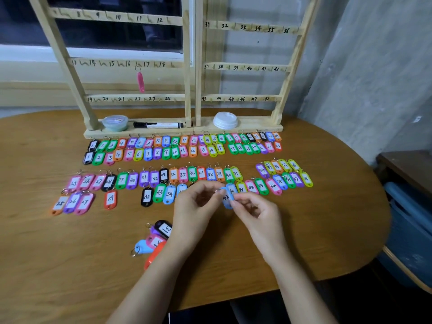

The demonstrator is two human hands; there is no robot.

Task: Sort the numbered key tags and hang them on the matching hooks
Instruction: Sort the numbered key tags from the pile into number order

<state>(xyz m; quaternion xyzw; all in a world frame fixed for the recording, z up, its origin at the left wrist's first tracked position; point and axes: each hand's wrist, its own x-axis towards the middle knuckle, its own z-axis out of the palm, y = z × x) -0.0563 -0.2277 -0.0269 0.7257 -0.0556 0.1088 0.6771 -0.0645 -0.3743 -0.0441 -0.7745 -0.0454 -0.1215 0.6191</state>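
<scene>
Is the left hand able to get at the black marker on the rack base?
Likely not yet: the left hand and right hand both pinch the blue tag. The marker itself lies uncovered, beyond flat tags.

Two racks point(187, 90) point(245, 66), one hung tag point(140, 81), one held tag point(227, 199) — loose tags point(157, 152) uncounted.

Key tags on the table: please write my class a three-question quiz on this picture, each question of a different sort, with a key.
1. True or false: only one tag, the pink tag, hangs on the wooden rack.
2. What do the left hand and the right hand hold between them? A. a blue tag B. a black marker C. a white lid
3. Fill in: the lowest right-hand rail is numbered 43 to ___.
Key: 1 true; 2 A; 3 48.
</scene>
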